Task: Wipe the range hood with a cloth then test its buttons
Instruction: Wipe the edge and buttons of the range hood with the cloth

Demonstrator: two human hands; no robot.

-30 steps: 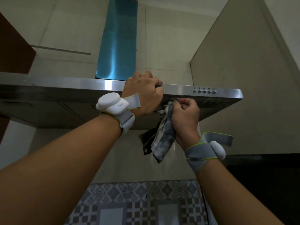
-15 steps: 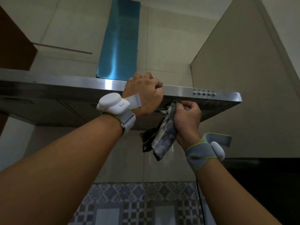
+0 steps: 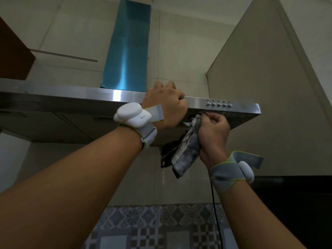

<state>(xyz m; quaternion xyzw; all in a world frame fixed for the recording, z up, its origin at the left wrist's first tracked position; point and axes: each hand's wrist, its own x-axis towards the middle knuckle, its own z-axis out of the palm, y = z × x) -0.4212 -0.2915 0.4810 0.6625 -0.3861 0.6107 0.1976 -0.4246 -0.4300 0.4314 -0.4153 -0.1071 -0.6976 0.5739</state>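
A stainless steel range hood [image 3: 75,97] spans the view overhead, with a blue-filmed chimney [image 3: 127,51] rising from it. A row of several round buttons [image 3: 219,105] sits on its front strip at the right. My left hand [image 3: 165,106] grips the hood's front edge, fingers curled over the top. My right hand [image 3: 213,133] is closed on a grey, dirty cloth [image 3: 185,151], pressing its top end against the hood's underside just below the buttons. The rest of the cloth hangs down.
A beige wall panel [image 3: 269,87] stands close on the right. A brown cabinet corner [image 3: 12,56] juts in at upper left. Patterned tiles [image 3: 152,225] show below, crossed by a thin black cable [image 3: 216,221].
My right hand with the cloth has shifted slightly right and up along the hood's underside, towards the buttons. My left hand keeps its grip on the front edge.
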